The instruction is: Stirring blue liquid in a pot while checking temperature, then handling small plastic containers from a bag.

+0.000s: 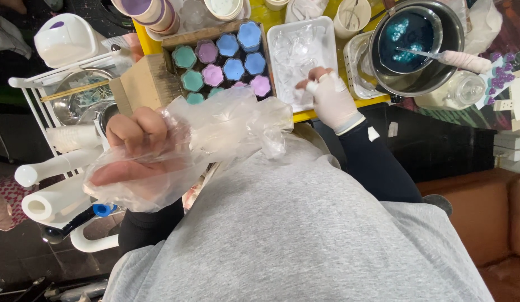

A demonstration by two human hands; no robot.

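My left hand (pixel 138 133) is bare and held up in front of my grey shirt. Its fingers are curled into a crumpled clear plastic glove (pixel 226 131), which drapes over the palm and trails to the right. My right hand (pixel 331 96) wears a white glove and a dark sleeve. Its fingertips rest in the near end of a white tray (pixel 327 33) that holds several clear plastic moulds. Whether those fingers pinch a mould is not visible. Between my hands, a cardboard box (pixel 142 84) holds several flower-shaped pieces (pixel 233 68) in teal, purple, blue and pink.
A metal pot of dark blue liquid (pixel 416 33) with a white-handled stirrer (pixel 467 60) stands at the back right, a glass jar (pixel 461 89) beside it. The yellow table edge (pixel 304 116) runs near my right wrist. A white wire rack (pixel 36 84) with a metal bowl and paper rolls stands left.
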